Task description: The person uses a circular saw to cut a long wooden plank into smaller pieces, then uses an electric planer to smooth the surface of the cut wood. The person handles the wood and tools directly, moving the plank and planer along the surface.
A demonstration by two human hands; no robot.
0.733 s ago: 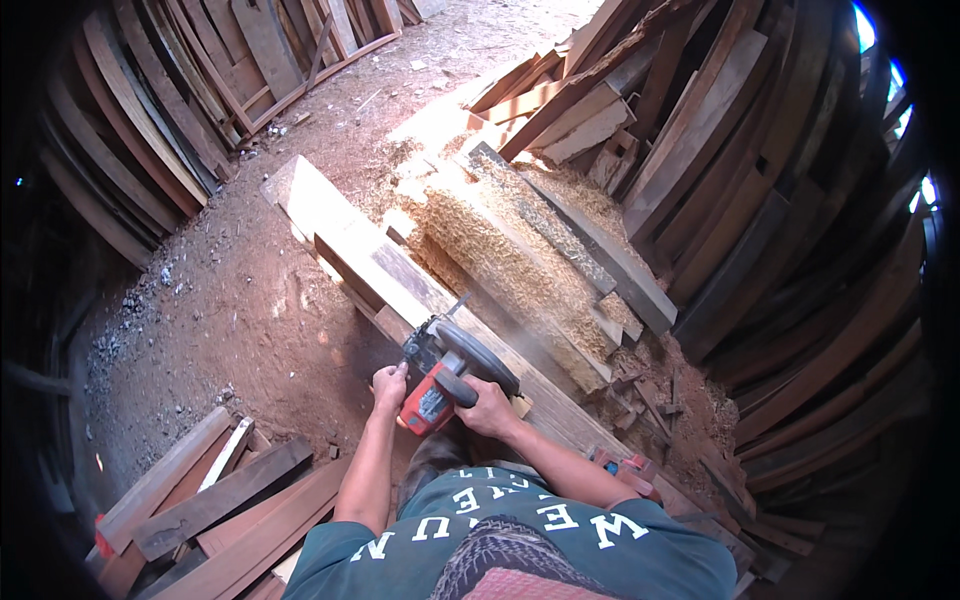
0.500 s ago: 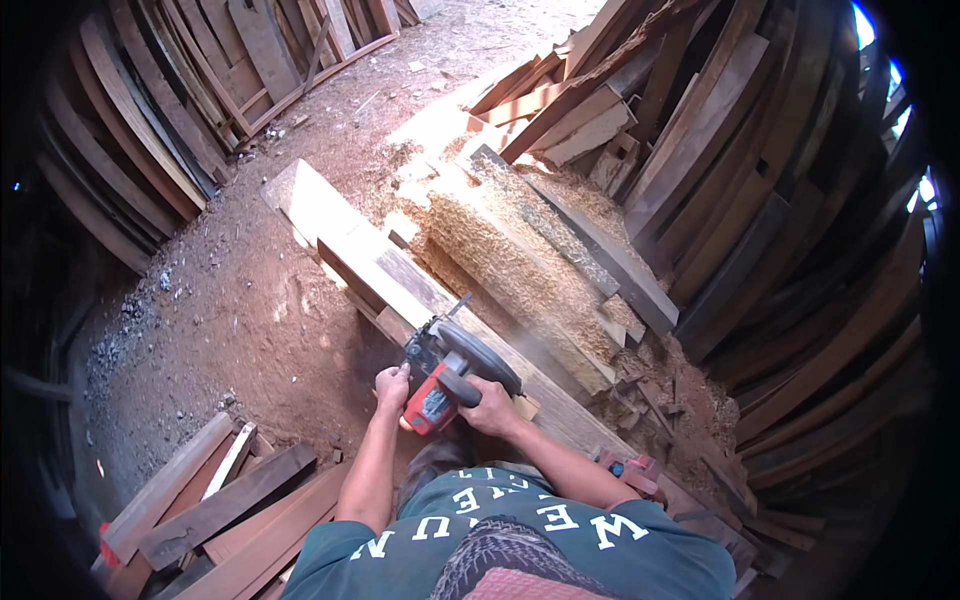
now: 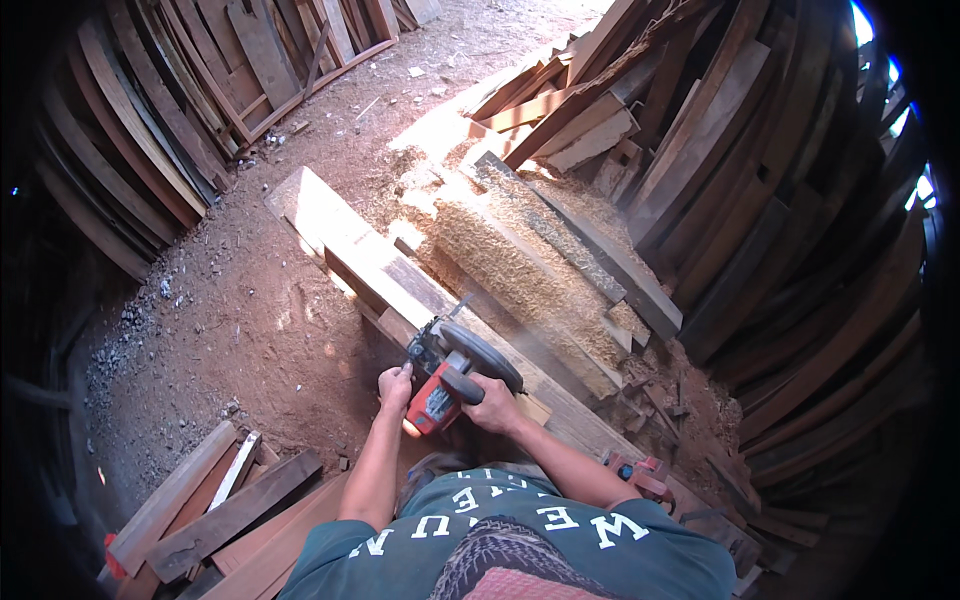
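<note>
A red and black circular saw (image 3: 434, 398) sits on a long, pale wooden beam (image 3: 349, 222) that runs from the far left to the near right. My right hand (image 3: 493, 407) is wrapped round its dark rear handle. At the saw's left side, the fingers of my left hand (image 3: 395, 386) are closed on the front grip by the base plate. A dark rounded guard (image 3: 484, 352) covers the blade, so its cutting edge and the cut itself are hidden. Faint dust hangs just right of the guard.
Sawdust-covered timbers (image 3: 510, 250) lie right of the beam. A second red power tool (image 3: 640, 474) rests near my right forearm. Loose planks (image 3: 235, 510) are piled at the lower left. Boards lean along both sides, including the right-hand stack (image 3: 740, 190). Offcuts (image 3: 655, 410) litter the ground.
The view has shifted slightly, so the surroundings sit a little differently. Both hands keep the same hold on the circular saw, which shows hardly any movement along the beam.
</note>
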